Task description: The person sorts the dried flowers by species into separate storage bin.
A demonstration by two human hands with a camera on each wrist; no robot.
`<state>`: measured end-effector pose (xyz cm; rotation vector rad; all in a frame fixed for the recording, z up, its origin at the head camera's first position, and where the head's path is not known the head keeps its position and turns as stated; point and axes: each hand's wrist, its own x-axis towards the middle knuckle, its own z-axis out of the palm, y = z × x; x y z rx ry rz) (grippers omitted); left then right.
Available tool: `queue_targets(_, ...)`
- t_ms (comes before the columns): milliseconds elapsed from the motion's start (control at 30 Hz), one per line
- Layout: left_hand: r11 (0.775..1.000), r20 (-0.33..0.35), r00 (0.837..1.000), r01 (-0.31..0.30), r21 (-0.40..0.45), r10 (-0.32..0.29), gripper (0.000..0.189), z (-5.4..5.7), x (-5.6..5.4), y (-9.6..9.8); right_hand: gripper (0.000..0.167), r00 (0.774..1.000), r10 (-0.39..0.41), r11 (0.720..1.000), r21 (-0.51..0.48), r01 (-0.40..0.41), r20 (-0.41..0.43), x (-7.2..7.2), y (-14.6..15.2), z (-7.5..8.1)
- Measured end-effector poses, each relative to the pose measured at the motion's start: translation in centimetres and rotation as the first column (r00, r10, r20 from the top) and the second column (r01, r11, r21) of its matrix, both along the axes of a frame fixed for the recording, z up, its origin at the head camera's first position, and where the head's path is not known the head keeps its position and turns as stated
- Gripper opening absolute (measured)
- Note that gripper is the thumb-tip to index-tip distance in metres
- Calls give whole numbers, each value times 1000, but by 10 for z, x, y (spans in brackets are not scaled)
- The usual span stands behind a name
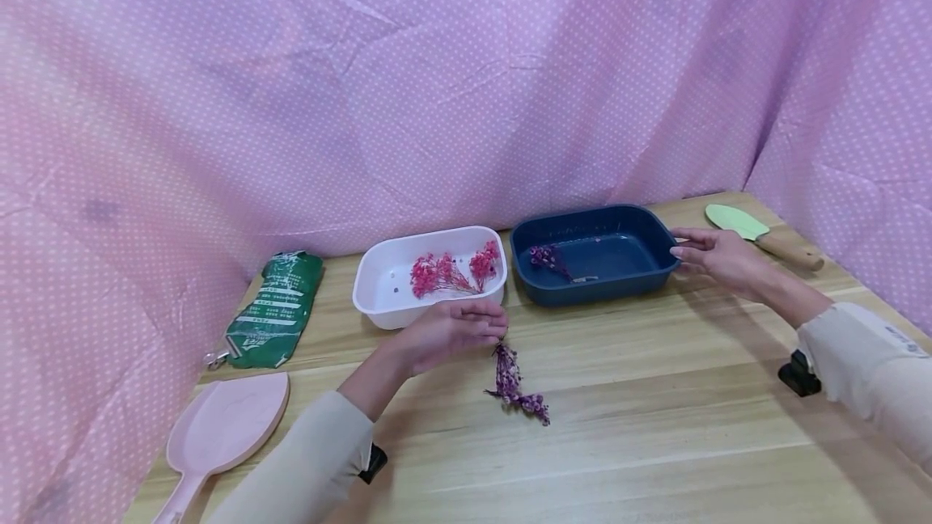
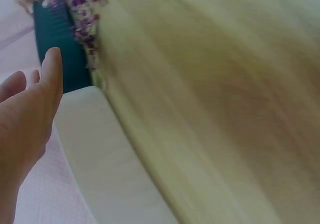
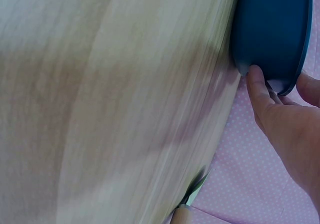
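Note:
My left hand hovers in front of the white basin, its fingers extended. Just by its fingertips is the stem end of a purple dried flower bunch; in the left wrist view this bunch appears apart from the fingers. My right hand touches the right end of the navy basin with fairly straight fingers; in the right wrist view a fingertip rests against its wall and the thumb is near the rim. Pink dried flowers lie in the white basin, a purple sprig in the navy one.
A light green trowel with a wooden handle lies at the back right. On the left are a green packet and a pink scoop on the wooden table. Polka-dot cloth hangs behind.

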<state>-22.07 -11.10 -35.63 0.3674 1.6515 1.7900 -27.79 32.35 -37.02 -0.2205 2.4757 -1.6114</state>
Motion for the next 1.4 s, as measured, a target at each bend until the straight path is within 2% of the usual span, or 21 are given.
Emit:
queue_targets(100, 998, -58, 998, 11, -55, -14, 42, -8, 2, 0, 59, 1000, -5, 1000, 9, 5, 0, 0, 0, -1)
queue_targets(167, 990, -159, 987, 9, -140, -32, 41, -12, 4, 0, 59, 1000, -6, 1000, 12, 6, -1, 0, 0, -1)
queue_targets(200, 981, -218, 975, 5, -193, -48, 41, -13, 5, 1, 58, 1000, -6, 1000, 13, 6, -3, 1, 0, 0)
queue_targets(267, 948, -362, 926, -14, -317, -108, 43, -17, 7, 2, 59, 1000, -8, 1000, 11, 8, -6, 1, -1, 0)
queue_targets(300, 927, -427, 892, -26, -375, -148, 45, -19, 8, 3, 59, 1000, -9, 1000, 9, 9, -8, 1, -1, 1)
queue_targets(367, 880, -550, 800, -60, -472, -240, 47, -23, 9, 4, 59, 1000, -11, 1000, 7, 11, -11, 2, -1, 1)
queue_targets(467, 824, -680, 632, -114, -554, -370, 46, -28, 11, 6, 59, 1000, -13, 1000, 1, 13, -12, 2, -1, 1)
queue_targets(533, 792, -734, 521, -165, -588, -436, 43, -30, 12, 7, 59, 1000, -13, 1000, -2, 12, -14, 2, -1, 1)
queue_targets(567, 776, -750, 473, -193, -600, -463, 40, -30, 12, 7, 59, 1000, -12, 1000, -3, 12, -15, 1, -1, 1)
queue_targets(600, 762, -761, 430, -219, -609, -486, 38, -31, 12, 8, 59, 1000, -13, 1000, -5, 13, -15, 1, -1, 1)
queue_targets(667, 738, -766, 377, -253, -626, -520, 35, -30, 13, 8, 59, 1000, -13, 1000, -8, 13, -12, 1, 0, 1)
queue_targets(733, 727, -763, 361, -262, -634, -535, 32, -29, 14, 9, 59, 1000, -13, 1000, -5, 13, -9, 1, -1, 2)
queue_targets(833, 727, -757, 388, -258, -636, -525, 24, -26, 15, 11, 60, 1000, -11, 1000, 4, 11, -4, 0, -1, 2)
queue_targets(933, 754, -771, 429, -259, -603, -470, 19, -23, 16, 12, 59, 1000, -4, 1000, 19, 4, -6, 0, -1, 3)
queue_targets(1067, 811, -790, 493, -248, -530, -365, 18, -17, 17, 13, 59, 1000, 1, 1000, 11, -1, -1, 0, -2, 3)
queue_targets(1133, 825, -779, 527, -232, -515, -339, 17, -14, 18, 13, 59, 1000, -1, 1000, 7, 1, 3, 0, -2, 3)
queue_targets(1167, 827, -773, 536, -223, -517, -339, 16, -12, 18, 14, 59, 1000, -3, 1000, 5, 3, 5, 0, -2, 3)
queue_targets(1233, 802, -746, 548, -207, -560, -379, 14, -9, 20, 14, 59, 1000, -5, 1000, 7, 5, 6, 0, -2, 3)
queue_targets(1267, 776, -729, 538, -201, -599, -423, 12, -8, 20, 15, 59, 1000, -6, 1000, 9, 6, 5, 0, -2, 3)
queue_targets(1300, 739, -703, 532, -198, -644, -471, 12, -7, 21, 15, 59, 1000, -7, 1000, 11, 7, 6, 0, -2, 3)
queue_targets(1400, 605, -613, 483, -195, -772, -626, 9, -5, 25, 16, 59, 1000, -4, 1000, 23, 4, 3, 1, -2, 3)
